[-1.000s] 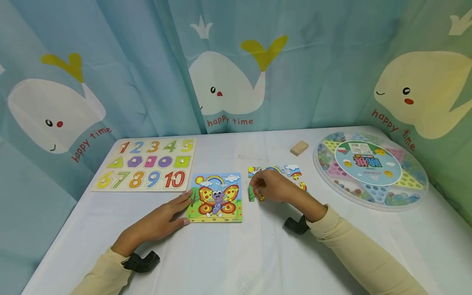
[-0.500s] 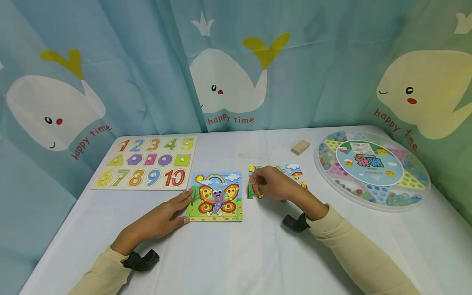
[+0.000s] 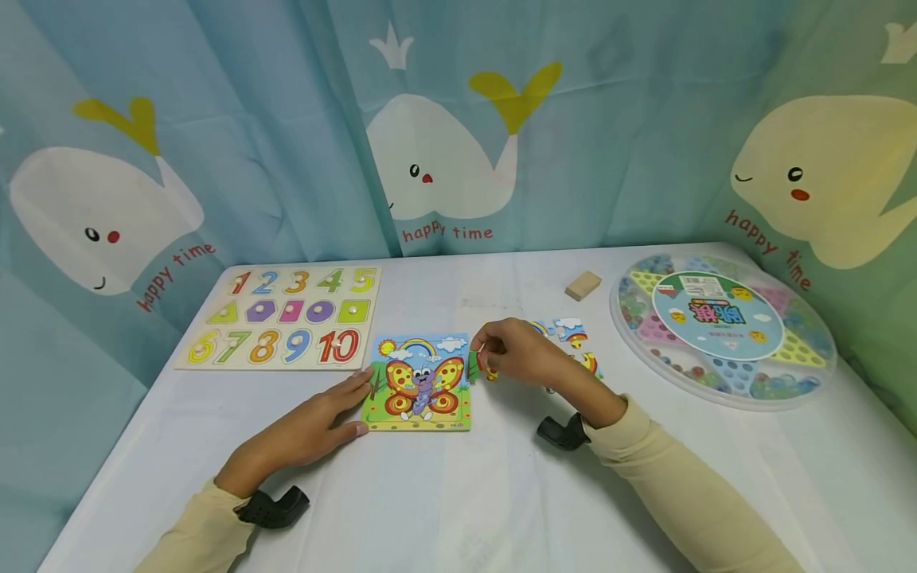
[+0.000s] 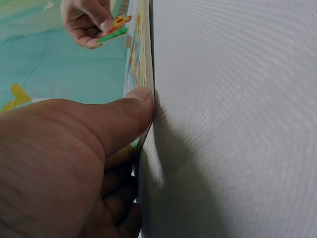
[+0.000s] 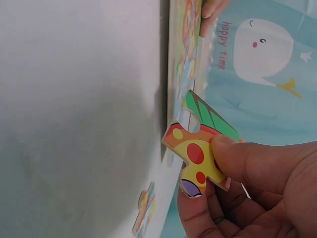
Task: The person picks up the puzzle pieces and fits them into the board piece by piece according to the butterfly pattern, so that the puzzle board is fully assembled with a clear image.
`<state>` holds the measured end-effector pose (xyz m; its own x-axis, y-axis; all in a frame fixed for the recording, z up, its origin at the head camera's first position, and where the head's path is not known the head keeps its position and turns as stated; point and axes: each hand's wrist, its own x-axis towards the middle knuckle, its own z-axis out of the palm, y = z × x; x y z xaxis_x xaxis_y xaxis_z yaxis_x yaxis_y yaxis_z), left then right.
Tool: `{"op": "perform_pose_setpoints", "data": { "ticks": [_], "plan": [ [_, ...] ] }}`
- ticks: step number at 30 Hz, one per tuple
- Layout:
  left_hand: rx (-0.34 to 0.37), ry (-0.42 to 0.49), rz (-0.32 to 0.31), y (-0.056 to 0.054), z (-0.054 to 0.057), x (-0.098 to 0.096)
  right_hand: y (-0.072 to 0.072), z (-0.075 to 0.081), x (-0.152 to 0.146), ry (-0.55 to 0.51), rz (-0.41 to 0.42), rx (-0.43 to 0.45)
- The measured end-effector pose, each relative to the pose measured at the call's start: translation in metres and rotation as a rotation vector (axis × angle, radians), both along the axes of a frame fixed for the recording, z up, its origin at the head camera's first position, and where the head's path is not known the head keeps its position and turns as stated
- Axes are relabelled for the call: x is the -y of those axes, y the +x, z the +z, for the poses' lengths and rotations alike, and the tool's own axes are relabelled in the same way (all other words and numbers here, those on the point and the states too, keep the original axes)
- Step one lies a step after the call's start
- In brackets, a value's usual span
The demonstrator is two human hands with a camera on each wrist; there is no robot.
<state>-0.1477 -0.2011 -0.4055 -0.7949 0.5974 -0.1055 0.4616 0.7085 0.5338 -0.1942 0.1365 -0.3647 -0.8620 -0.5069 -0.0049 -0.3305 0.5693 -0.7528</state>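
Note:
A square butterfly puzzle board (image 3: 423,418) lies flat on the white-covered table. Along its left edge rests my left hand (image 3: 304,430), fingers stretched toward the upper side and thumb at the lower corner; the left wrist view has the thumb (image 4: 126,116) against the board's edge. Just right of the board, my right hand (image 3: 530,354) pinches a jigsaw piece (image 5: 193,151) between thumb and fingers. This piece is yellow, red and green with a purple corner, held raised and tilted. Behind and beneath that hand lie several loose jigsaw pieces (image 3: 571,331), partly hidden by it.
A number-and-shape peg board (image 3: 282,328) lies at the back left. A small wooden block (image 3: 583,286) sits behind the loose pieces. At the right is a round Chinese checkers set (image 3: 723,328) with marbles. A whale-print curtain (image 3: 286,159) hangs behind the table.
My right hand has lifted the jigsaw piece from among the loose ones and moved slightly left, up to the board's right edge. My left hand has stayed in place.

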Motion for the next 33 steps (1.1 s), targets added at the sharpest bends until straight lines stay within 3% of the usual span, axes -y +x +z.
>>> {"op": "perform_pose_setpoints", "data": {
  "ticks": [21, 33],
  "plan": [
    [0.01, 0.0, 0.005, 0.001, 0.0, 0.0, -0.009, 0.005, 0.042, -0.005, 0.035, -0.025],
    [0.009, 0.0, -0.003, 0.0, 0.001, 0.001, -0.005, 0.005, 0.07, 0.009, 0.062, -0.023]
  ]
}}
